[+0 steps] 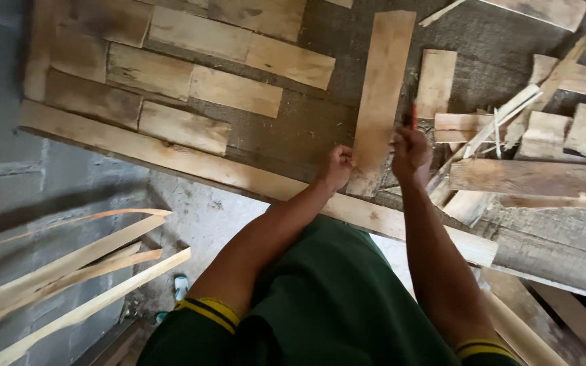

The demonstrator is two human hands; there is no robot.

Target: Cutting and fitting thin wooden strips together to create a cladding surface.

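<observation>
My left hand grips the near left edge of a long narrow wooden plank that lies on a dark work surface and runs away from me. My right hand is at the plank's right edge, closed around a thin red pencil-like tool that points upward. My green sleeves with yellow bands show at the bottom.
Several short light boards lie in rows at the left of the surface. A long beam edges the front. Loose offcuts and strips pile at the right. Thin curved wood strips lean by a grey block wall.
</observation>
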